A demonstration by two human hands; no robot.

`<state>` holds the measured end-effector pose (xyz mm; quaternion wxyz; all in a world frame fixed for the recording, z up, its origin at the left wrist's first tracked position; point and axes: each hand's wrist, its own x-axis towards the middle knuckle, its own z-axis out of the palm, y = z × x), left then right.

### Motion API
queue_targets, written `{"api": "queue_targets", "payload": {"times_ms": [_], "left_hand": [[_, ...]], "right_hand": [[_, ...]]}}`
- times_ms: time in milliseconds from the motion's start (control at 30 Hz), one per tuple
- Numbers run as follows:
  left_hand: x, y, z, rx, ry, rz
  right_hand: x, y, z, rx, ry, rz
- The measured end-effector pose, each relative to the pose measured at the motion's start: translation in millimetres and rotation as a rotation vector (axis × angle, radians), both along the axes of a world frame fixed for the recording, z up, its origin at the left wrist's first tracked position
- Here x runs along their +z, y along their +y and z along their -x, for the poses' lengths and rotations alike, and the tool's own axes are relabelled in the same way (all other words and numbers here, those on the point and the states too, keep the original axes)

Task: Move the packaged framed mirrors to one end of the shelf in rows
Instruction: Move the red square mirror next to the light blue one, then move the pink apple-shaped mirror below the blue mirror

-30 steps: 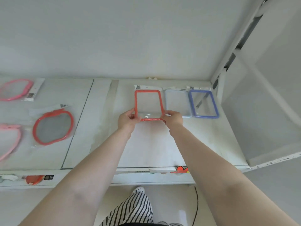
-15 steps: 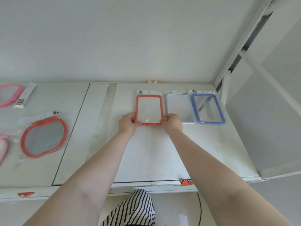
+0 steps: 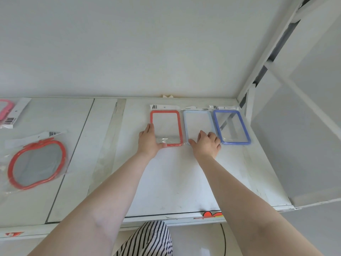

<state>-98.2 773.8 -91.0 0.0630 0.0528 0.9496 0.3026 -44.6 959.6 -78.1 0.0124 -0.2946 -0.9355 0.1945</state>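
The red rectangular mirror (image 3: 165,127) lay flat at the shelf's (image 3: 175,182) back edge, toward its right end, first in a row with a pale blue mirror (image 3: 198,124) just beside it and a dark blue mirror (image 3: 231,126) nearest the right corner. The left hand (image 3: 150,140) rested against the red frame's near left corner, fingers straight along its side and thumb under the bottom edge, holding nothing closed; I judged it was squaring the frame to its neighbour. The right hand (image 3: 206,144) lay spread and relaxed on the pale blue mirror's near edge, probably steadying it so the row stayed tight.

Farther left, well apart, an apple-shaped red mirror (image 3: 36,164) sat in its bag, with part of a pink mirror (image 3: 4,112) at the back left edge, both apparently not yet moved.

Each bag carried a white header card with a barcode (image 3: 154,107) (the print was too small to read).
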Motion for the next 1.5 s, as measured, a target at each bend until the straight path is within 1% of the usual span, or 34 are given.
{"api": "queue_targets", "payload": {"times_ms": [433,533,600,700,800,900,1000,1067,1267,1500], "left_hand": [[1.7,-1.1,5.0,-0.024,-0.05,0.015],[11.6,-1.1,-0.9,-0.032,-0.09,0.021],[22.6,-0.8,-7.5,-0.037,-0.083,0.028],[44.9,-0.6,-26.6,-0.062,-0.054,0.016],[65.0,-3.3,-59.9,-0.093,-0.032,0.014],[76.1,-13.1,-103.3,-0.119,0.014,0.068],[80.1,-28.6,-142.2,-0.133,0.029,0.166],[85.4,-44.0,-167.6,-0.114,0.024,0.199],[98.6,-98.0,-223.1,-0.006,0.017,0.198],[94.0,-170.5,-263.8,0.067,0.001,0.175]], "right_hand": [[6.2,1.5,1.0,-0.006,-0.014,0.024],[18.0,0.7,-3.7,-0.003,0.011,0.076],[28.2,-1.8,-9.4,0.026,0.027,0.085],[47.2,-8.3,-26.8,0.092,0.017,0.09],[61.2,-17.3,-50.6,0.175,0.003,0.159],[67.3,-29.3,-79.7,0.339,-0.017,0.233],[66.5,-46.0,-107.6,0.525,-0.058,0.22],[65.9,-60.2,-127.0,0.608,-0.071,0.207],[69.6,-110.8,-169.6,0.719,-0.067,0.176],[68.2,-187.7,-203.9,0.807,-0.07,0.177]]}}
